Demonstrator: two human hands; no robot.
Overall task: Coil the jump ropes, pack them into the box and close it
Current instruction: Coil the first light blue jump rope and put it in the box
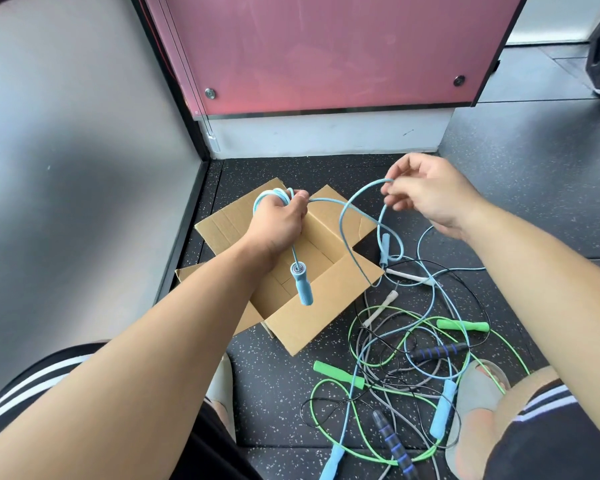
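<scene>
My left hand (pixel 280 221) grips a few coils of a light blue jump rope (pixel 343 216) above the open cardboard box (pixel 319 306). One blue handle (pixel 302 285) dangles below that hand, over the box's opening. The rope runs rightward to my right hand (pixel 426 199), which pinches it between fingers and thumb. From there it loops down to its other blue handle (pixel 384 250), which hangs just right of the box.
A tangle of ropes lies on the dark speckled floor (pixel 278 386) right of the box: green handles (pixel 463 325), blue-striped black handles (pixel 437 351), white handles (pixel 409 277), another light blue pair (pixel 442 414). My sandalled foot (pixel 478 403) rests among them. Grey wall left, pink panel behind.
</scene>
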